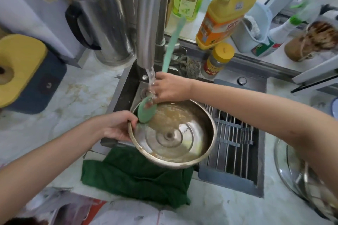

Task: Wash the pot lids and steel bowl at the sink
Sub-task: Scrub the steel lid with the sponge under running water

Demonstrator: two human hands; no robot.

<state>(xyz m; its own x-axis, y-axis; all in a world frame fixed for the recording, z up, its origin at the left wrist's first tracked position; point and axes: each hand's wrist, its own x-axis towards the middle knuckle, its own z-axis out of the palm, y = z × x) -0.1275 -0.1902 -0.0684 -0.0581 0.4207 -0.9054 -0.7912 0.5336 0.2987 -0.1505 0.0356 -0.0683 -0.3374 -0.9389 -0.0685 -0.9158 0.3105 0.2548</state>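
Observation:
A steel pot lid (175, 133) is held upside down over the sink, with brownish residue and water inside it. My left hand (117, 126) grips its left rim. My right hand (170, 87) holds a long green brush (146, 110) by its handle. The brush head rests against the lid's inner left edge. Water runs from the faucet (146, 23) onto the brush and my right hand. A glass lid (296, 173) lies on the counter at the right, partly hidden by my right arm.
A wire rack (234, 140) covers the sink's right part. A green cloth (139, 173) hangs over the front edge. Detergent bottles (225, 14), a jar (217, 60) and a steel kettle (102, 23) stand behind the sink. A yellow and blue box (23, 73) sits on the left counter.

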